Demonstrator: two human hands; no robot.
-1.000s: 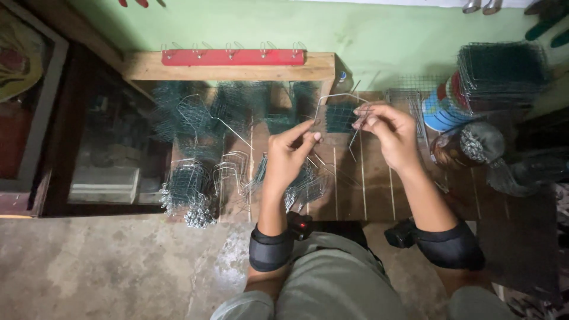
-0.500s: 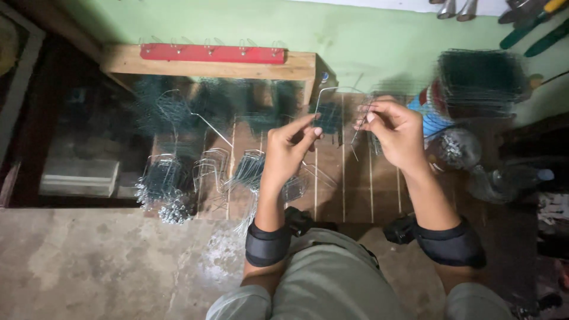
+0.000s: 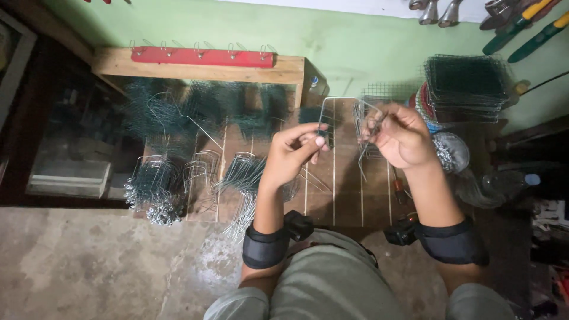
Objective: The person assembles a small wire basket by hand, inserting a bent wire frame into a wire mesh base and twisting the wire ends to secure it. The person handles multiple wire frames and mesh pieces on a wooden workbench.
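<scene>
Dark glass-fronted cabinet (image 3: 59,142) along the left edge of the frame, bare concrete floor (image 3: 89,266) below it. Right of that, bundles of bent wire pieces (image 3: 195,178) heaped on a slatted wooden board (image 3: 344,195), with tangled green mesh (image 3: 195,109) above them under a wooden shelf (image 3: 201,70) carrying a red hook rail (image 3: 201,56). Centre of frame: left hand (image 3: 293,154), thumb and forefinger pinched shut on one leg of a thin bent wire (image 3: 332,101), black strap on the forearm (image 3: 265,246) lower down. Wire running up from that pinch, across in a flat top, toward the hand on the right, held above the board and not touching it. Right of centre: right hand (image 3: 400,136), fingers curled closed round a small folded piece of wire mesh (image 3: 366,127) together with the other end of the wire; exactly how wire and mesh meet inside that grip hidden by the fingers. Second black strap (image 3: 453,240) on the right forearm. Upper right: stack of dark mesh squares (image 3: 468,86), coiled wire (image 3: 447,151) beside the right wrist, hand tools (image 3: 521,26) hanging on the green wall (image 3: 355,41). Bottom centre: knees in grey-green trousers (image 3: 332,284), covering the near edge of the board.
</scene>
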